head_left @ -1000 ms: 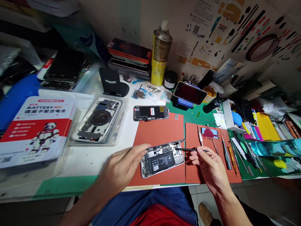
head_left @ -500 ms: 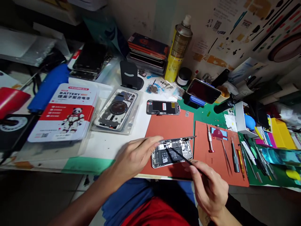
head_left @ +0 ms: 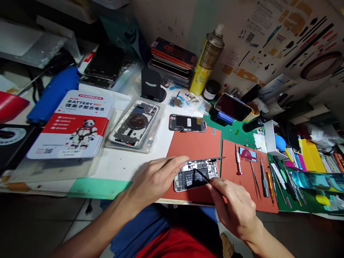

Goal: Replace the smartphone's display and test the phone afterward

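An opened phone (head_left: pixel 192 178) lies on an orange-brown mat (head_left: pixel 177 146), its black battery and circuit parts showing. My left hand (head_left: pixel 154 179) holds the phone's raised screen (head_left: pixel 205 160) by its left end, tilted up along the far side of the body. My right hand (head_left: pixel 232 200) is closed round a thin black tool (head_left: pixel 202 175), probably a pry stick or tweezers. The tool's tip reaches into the phone at the battery's upper edge. Beyond the phone, a loose screen assembly (head_left: pixel 187 123) lies at the mat's far edge.
To the left are a phone housing (head_left: pixel 134 123) on a plastic bag and a white-and-red battery box (head_left: pixel 71 123). Screwdrivers (head_left: pixel 264 178) and tweezers (head_left: pixel 255 180) lie on the right mat. At the back stand a spray can (head_left: pixel 206 61) and a propped phone (head_left: pixel 233 106).
My right hand has moved slightly left and closer to the phone, with the tool still in it. My left hand keeps holding the raised screen. The camera view has shifted slightly.
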`<state>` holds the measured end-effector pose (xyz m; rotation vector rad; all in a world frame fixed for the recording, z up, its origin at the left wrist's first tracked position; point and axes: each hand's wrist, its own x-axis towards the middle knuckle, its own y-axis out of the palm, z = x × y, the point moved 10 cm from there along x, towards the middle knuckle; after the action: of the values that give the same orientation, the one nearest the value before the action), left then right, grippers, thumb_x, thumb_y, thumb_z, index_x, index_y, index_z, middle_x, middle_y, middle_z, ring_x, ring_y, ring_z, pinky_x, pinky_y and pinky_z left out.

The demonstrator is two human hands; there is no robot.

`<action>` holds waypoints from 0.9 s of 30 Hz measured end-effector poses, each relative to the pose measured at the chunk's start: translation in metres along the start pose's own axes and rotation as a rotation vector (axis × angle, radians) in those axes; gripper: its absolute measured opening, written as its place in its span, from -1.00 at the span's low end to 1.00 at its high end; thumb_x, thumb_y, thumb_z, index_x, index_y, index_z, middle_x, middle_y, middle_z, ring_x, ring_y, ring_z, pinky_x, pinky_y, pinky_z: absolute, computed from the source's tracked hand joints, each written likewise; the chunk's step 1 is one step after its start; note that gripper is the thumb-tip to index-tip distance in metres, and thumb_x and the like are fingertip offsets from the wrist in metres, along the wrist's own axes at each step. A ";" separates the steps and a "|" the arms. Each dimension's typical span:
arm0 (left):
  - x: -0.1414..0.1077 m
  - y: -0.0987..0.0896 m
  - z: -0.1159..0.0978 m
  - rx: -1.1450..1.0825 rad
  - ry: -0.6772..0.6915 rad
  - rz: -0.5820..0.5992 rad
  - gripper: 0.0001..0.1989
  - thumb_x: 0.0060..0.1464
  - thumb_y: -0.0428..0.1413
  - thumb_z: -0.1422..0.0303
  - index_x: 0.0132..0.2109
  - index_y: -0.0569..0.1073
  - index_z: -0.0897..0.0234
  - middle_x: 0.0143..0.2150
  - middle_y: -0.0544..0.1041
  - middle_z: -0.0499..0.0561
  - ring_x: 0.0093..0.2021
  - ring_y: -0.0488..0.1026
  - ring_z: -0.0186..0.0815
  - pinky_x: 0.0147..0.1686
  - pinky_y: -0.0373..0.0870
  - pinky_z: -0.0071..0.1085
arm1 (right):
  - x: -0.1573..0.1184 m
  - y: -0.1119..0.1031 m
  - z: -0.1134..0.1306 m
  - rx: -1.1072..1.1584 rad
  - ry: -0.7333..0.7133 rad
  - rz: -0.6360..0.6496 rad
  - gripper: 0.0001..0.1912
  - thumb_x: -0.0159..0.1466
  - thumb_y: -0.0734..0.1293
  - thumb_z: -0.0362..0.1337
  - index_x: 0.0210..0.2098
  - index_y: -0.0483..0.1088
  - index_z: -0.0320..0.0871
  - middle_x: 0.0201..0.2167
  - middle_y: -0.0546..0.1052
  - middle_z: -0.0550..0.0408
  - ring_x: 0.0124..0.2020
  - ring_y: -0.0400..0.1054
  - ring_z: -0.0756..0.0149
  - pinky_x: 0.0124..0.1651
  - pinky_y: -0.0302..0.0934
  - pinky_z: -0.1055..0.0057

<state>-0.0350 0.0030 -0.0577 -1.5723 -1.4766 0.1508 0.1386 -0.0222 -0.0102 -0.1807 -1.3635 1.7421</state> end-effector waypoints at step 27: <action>0.000 -0.001 0.000 -0.021 -0.001 0.002 -0.74 0.51 -0.02 0.40 0.23 0.42 0.18 -0.01 0.70 -0.05 -0.12 0.71 -0.30 -0.12 0.67 -0.39 | -0.009 0.008 0.033 -0.129 -0.311 0.023 -0.68 0.38 0.27 -0.60 0.09 0.51 -0.50 -0.04 0.68 -0.32 -0.01 0.62 0.02 0.03 0.59 0.14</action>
<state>-0.0355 0.0025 -0.0573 -1.5911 -1.4816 0.1372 0.1202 -0.0521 -0.0083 0.0060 -1.7052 1.7537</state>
